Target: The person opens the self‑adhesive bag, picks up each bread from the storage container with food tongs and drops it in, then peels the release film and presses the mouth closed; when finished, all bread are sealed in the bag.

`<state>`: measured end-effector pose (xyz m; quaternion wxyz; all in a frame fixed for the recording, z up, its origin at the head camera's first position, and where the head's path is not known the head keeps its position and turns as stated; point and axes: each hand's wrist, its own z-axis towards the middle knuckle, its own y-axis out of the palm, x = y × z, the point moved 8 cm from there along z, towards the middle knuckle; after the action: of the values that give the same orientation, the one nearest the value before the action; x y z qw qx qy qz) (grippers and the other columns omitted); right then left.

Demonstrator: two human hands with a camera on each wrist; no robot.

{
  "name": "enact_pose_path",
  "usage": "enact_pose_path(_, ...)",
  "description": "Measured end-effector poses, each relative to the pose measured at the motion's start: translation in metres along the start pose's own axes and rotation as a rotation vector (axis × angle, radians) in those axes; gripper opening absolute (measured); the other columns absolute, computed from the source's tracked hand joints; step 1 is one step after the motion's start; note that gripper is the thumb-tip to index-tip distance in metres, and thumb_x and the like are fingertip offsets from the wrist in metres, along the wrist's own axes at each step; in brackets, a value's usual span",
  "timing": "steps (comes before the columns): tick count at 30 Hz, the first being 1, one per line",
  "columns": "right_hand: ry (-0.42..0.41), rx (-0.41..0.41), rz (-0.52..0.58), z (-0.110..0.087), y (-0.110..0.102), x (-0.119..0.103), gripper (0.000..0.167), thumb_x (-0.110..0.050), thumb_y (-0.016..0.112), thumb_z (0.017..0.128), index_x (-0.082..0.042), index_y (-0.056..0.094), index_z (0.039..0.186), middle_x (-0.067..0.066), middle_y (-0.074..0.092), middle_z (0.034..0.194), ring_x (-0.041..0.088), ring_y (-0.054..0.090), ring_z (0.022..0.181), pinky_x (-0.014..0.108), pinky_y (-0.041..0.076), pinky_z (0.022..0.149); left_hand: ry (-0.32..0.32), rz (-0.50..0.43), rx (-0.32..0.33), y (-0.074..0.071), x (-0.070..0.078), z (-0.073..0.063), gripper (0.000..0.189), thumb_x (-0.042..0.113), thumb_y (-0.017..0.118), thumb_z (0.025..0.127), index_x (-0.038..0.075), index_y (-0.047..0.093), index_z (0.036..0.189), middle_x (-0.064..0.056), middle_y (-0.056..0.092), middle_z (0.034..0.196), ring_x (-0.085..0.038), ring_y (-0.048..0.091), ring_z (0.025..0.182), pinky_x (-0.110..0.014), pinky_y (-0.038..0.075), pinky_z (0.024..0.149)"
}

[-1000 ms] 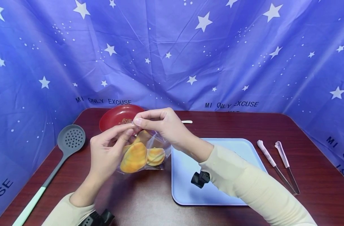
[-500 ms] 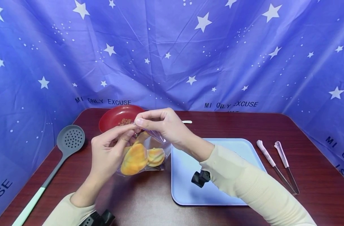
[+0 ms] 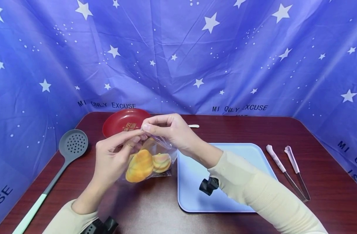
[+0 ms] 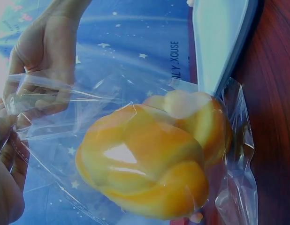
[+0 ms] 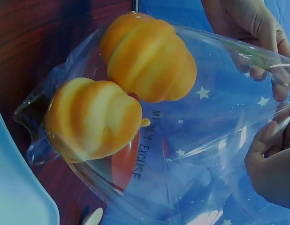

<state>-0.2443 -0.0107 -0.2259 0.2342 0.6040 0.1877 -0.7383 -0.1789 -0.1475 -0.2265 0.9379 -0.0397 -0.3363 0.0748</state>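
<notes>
A clear plastic bag [image 5: 206, 159] hangs from both hands, its top edge pinched between fingertips. Inside it are a larger golden bread roll [image 3: 139, 165] and a smaller one [image 3: 161, 162], which look like toy buns; the right wrist view shows the smaller roll [image 5: 93, 119] with ridges. My left hand [image 3: 111, 156] grips the bag's top from the left. Against its fingertips, my right hand [image 3: 173, 131] pinches the same edge between thumb and index finger. Bunched film at the fingertips hides whether the bag's mouth is sealed.
Behind the hands sits a red plate [image 3: 116, 122] with gold characters. A light blue tray [image 3: 193, 198] lies right of the bag, with tongs [image 3: 292, 175] beyond it. At left rests a grey slotted skimmer [image 3: 74, 143]. A white handle end [image 3: 194, 126] shows behind the right hand.
Both hands have shifted slightly rightward along the bag's top edge, still pinching it. The bag and rolls hang marginally lower than a second ago.
</notes>
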Motion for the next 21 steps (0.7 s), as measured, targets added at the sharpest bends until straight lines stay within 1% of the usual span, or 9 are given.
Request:
enact_pose_path(3,0.015,0.001,0.017,-0.001,0.000,0.002,0.021,-0.005,0.066,0.096,0.009,0.070,0.110,0.001,0.058,0.068,0.013,0.041,0.055,0.022,0.032,0.049,-0.020,-0.061,-0.012,0.001,-0.003,0.000,0.027,-0.023,0.065,0.085,-0.008,0.075,0.105,-0.007,0.077,0.096,-0.011,0.070,0.069,-0.024,0.060,0.065)
enact_pose_path(5,-0.004,-0.005,0.003,-0.001,0.000,0.000,0.020,-0.005,0.066,0.096,0.009,0.071,0.109,0.001,0.060,0.071,0.013,0.043,0.058,0.021,0.034,0.050,-0.046,-0.083,-0.009,0.001,-0.005,0.000,0.025,-0.022,0.065,0.087,-0.007,0.075,0.105,-0.005,0.077,0.095,-0.011,0.070,0.069,-0.023,0.059,0.066)
enact_pose_path(8,-0.076,-0.009,-0.085,-0.001,-0.001,-0.006,0.017,-0.006,0.068,0.096,0.006,0.073,0.107,0.002,0.066,0.076,0.014,0.053,0.064,0.022,0.042,0.055,-0.092,-0.052,0.008,-0.001,-0.007,-0.001,0.022,-0.016,0.066,0.089,-0.006,0.075,0.105,-0.003,0.076,0.090,-0.011,0.068,0.067,-0.020,0.058,0.065)
enact_pose_path(9,-0.107,-0.008,-0.127,-0.001,-0.001,-0.008,0.015,-0.006,0.069,0.096,0.004,0.074,0.106,0.003,0.067,0.076,0.017,0.055,0.065,0.023,0.043,0.055,-0.112,-0.033,0.013,-0.002,-0.007,-0.001,0.020,-0.014,0.066,0.090,-0.005,0.075,0.105,-0.003,0.076,0.088,-0.011,0.067,0.067,-0.019,0.057,0.064)
enact_pose_path(11,-0.172,0.004,-0.231,-0.002,-0.001,-0.014,0.014,-0.008,0.071,0.095,0.000,0.076,0.104,0.002,0.070,0.080,0.021,0.061,0.070,0.025,0.048,0.061,-0.153,0.004,0.019,-0.002,-0.008,-0.001,0.018,-0.010,0.067,0.091,-0.003,0.076,0.105,-0.004,0.075,0.083,-0.011,0.067,0.067,-0.019,0.057,0.063)
enact_pose_path(13,-0.214,0.017,-0.309,-0.003,-0.001,-0.017,0.012,-0.010,0.072,0.095,-0.003,0.077,0.103,0.002,0.071,0.081,0.026,0.064,0.072,0.028,0.051,0.064,-0.186,0.040,0.022,-0.002,-0.009,-0.001,0.016,-0.006,0.070,0.091,0.001,0.077,0.104,-0.005,0.074,0.079,-0.012,0.068,0.066,-0.020,0.056,0.062)
enact_pose_path(15,-0.243,0.032,-0.369,-0.005,-0.002,-0.019,0.012,-0.012,0.074,0.094,-0.005,0.077,0.103,0.001,0.072,0.083,0.029,0.066,0.074,0.030,0.053,0.066,-0.193,0.101,0.026,-0.002,-0.008,0.000,0.014,-0.002,0.073,0.091,0.004,0.078,0.102,-0.004,0.073,0.076,-0.011,0.067,0.064,-0.019,0.055,0.060)
enact_pose_path(17,-0.259,0.047,-0.407,-0.006,-0.003,-0.021,0.012,-0.013,0.075,0.094,-0.006,0.078,0.103,0.000,0.073,0.086,0.027,0.069,0.076,0.033,0.056,0.069,-0.181,0.156,0.037,-0.002,-0.007,0.002,0.012,0.000,0.075,0.090,0.007,0.079,0.100,-0.003,0.072,0.072,-0.009,0.066,0.062,-0.017,0.054,0.059)
enact_pose_path(21,-0.327,0.062,-0.490,-0.009,-0.003,-0.026,0.012,-0.013,0.077,0.092,-0.008,0.079,0.103,-0.004,0.073,0.089,0.014,0.069,0.076,0.034,0.057,0.070,-0.119,0.253,0.041,-0.001,-0.001,0.004,0.012,0.000,0.078,0.088,0.008,0.080,0.097,-0.001,0.073,0.072,-0.004,0.066,0.063,-0.015,0.052,0.059)
